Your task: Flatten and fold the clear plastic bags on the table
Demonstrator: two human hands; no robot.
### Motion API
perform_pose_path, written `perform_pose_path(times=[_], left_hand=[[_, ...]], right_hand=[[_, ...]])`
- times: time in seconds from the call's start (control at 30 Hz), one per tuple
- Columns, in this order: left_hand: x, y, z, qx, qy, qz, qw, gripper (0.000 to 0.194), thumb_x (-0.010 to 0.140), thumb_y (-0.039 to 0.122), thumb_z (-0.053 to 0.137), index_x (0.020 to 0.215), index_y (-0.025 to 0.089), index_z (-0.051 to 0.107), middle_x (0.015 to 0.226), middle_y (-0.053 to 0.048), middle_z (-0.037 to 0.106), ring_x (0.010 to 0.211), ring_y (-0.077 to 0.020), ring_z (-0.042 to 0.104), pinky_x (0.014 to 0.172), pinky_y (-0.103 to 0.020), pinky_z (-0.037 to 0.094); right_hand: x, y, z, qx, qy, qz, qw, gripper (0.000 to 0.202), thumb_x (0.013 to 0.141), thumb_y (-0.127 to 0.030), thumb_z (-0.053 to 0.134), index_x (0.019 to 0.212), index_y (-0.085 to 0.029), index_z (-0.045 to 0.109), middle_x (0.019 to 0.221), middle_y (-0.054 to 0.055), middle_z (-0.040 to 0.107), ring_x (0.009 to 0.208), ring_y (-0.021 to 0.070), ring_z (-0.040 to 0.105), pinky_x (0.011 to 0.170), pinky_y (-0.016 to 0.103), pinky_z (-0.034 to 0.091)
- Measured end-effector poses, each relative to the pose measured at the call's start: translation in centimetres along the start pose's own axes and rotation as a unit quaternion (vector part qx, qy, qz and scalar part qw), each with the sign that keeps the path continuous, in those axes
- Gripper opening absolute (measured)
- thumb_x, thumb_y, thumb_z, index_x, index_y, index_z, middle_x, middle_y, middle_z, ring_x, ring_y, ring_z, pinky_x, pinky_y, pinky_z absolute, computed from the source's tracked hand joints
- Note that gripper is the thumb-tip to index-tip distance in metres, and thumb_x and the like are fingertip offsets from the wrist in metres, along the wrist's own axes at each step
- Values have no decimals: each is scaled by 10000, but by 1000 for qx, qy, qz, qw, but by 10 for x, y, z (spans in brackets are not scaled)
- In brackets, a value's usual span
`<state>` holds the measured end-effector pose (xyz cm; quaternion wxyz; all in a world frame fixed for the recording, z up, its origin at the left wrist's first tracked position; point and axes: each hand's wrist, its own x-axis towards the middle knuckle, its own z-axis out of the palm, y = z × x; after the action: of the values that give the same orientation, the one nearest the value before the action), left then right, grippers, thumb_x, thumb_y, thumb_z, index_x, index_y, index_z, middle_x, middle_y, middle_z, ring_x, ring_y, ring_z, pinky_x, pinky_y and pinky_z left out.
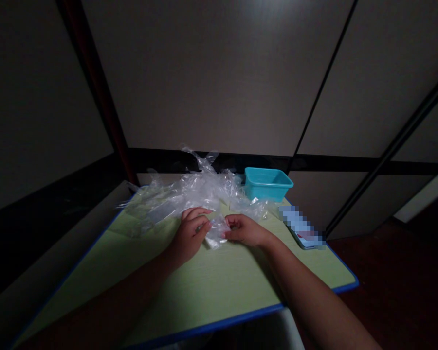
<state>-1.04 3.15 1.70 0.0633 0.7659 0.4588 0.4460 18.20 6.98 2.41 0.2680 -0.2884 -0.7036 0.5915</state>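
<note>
Between my two hands is a small clear plastic bag (pixel 216 233), held just above the green table. My left hand (pixel 190 236) pinches its left edge between thumb and forefinger, the other fingers stretched out beyond. At its right edge, my right hand (pixel 245 230) has its thumb and curled fingers closed on the plastic. A loose heap of crumpled clear plastic bags (pixel 200 187) lies right behind my hands and spreads to the left.
The green table (pixel 219 287) has a blue edge. A turquoise plastic basket (pixel 266 190) stands at the back right, beside the heap. Nearer on the right lies a phone-like flat object (pixel 302 228), partly blurred. Wall panels (pixel 219 78) rise behind the table.
</note>
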Motion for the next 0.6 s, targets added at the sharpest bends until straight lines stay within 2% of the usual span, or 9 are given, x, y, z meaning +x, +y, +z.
perform_pose_path(times=[0.2, 0.33, 0.4, 0.47, 0.6], left_hand=[[1, -1, -1, -19, 23, -32, 999, 255, 842, 308, 456, 655, 201, 592, 1056, -44, 625, 1029, -218, 489, 949, -382, 339], [1, -2, 3, -117, 16, -69, 991, 225, 803, 357, 513, 733, 191, 648, 1047, -62, 641, 1070, -234, 506, 986, -366, 328], [1, -1, 4, -210, -5, -119, 970, 270, 794, 392, 533, 874, 175, 672, 1106, -71, 634, 1104, -241, 513, 987, -351, 339], [0, 2, 5, -296, -29, -184, 937, 355, 776, 420, 569, 995, 158, 665, 1151, -75, 627, 1108, -249, 528, 962, -338, 367], [-1, 7, 6, -371, -46, -289, 881, 477, 676, 455, 680, 1022, 127, 680, 999, -71, 696, 957, -262, 607, 832, -322, 439]], right_hand=[[2, 2, 0, 33, 35, 5, 999, 406, 580, -470, 746, 656, -164, 491, 565, -52, 495, 504, 70, 428, 497, 208, 336], [4, 4, -2, 56, 66, -10, 996, 407, 576, -461, 745, 642, -167, 470, 540, -69, 459, 488, 57, 395, 481, 193, 307], [4, 5, -2, 35, 66, -15, 997, 403, 579, -446, 743, 617, -170, 452, 513, -81, 425, 461, 46, 339, 449, 186, 243], [4, 5, -1, 2, 50, -10, 999, 396, 582, -429, 739, 598, -172, 439, 496, -87, 402, 454, 44, 308, 440, 188, 204], [1, 4, 1, -35, 12, 6, 999, 359, 610, -412, 716, 615, -168, 453, 524, -79, 413, 482, 52, 323, 460, 196, 224]])
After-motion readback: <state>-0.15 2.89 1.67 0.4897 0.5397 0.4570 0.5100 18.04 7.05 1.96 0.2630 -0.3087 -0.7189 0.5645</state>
